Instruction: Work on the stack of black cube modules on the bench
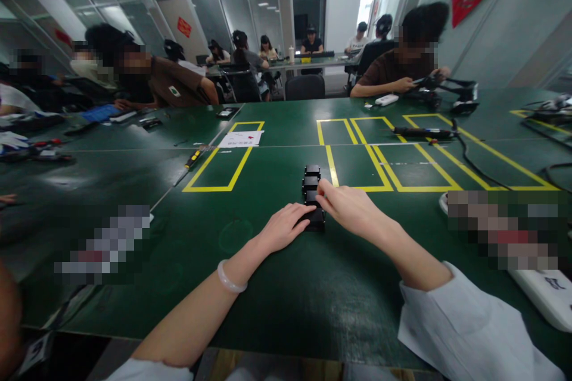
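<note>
Several small black blocks (311, 181) stand in a row on the green table, running away from me. My left hand (286, 223) lies with stretched fingers against the nearest black block (317, 220), its fingertips on the top and the thumb along the left side. Just to the right of the row, my right hand (346, 205) is closed, with thumb and fingers pinched together over the nearer blocks. Whatever sits in that pinch is hidden or too small to make out.
Yellow tape rectangles (357, 189) mark the green table (268, 286). A yellow-black screwdriver (193, 159) and a paper sheet (241, 139) lie left; a black corded pen-shaped tool (424, 133) lies right. A white case (543, 297) is at right. Co-workers sit across the table.
</note>
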Action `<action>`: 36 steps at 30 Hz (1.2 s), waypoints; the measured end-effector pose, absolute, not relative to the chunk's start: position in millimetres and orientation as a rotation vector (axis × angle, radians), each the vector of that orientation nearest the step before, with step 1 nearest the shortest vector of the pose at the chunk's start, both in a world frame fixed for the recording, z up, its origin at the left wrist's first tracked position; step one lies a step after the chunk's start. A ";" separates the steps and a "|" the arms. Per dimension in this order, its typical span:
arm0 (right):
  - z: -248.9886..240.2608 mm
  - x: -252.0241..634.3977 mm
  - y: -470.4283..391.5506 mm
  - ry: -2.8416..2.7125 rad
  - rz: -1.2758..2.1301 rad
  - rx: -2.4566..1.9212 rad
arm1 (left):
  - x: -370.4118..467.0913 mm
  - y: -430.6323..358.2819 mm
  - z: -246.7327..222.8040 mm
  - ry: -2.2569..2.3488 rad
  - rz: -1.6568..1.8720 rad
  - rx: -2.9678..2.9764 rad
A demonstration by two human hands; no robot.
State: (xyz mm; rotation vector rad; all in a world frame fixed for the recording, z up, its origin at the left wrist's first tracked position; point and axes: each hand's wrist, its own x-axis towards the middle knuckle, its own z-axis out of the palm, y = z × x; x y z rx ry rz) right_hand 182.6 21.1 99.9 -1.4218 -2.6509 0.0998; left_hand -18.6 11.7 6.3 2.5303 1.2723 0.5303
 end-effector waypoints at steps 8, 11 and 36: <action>102.0 181.8 21.2 -2.665 0.093 -1.479 | -18.5 11.7 6.6 1.277 0.518 2.528; 102.7 182.1 19.7 -2.663 0.119 -1.472 | -18.8 12.5 5.3 1.280 0.515 2.539; 98.0 181.9 22.3 -2.650 0.073 -1.464 | -18.9 12.0 6.3 1.274 0.521 2.521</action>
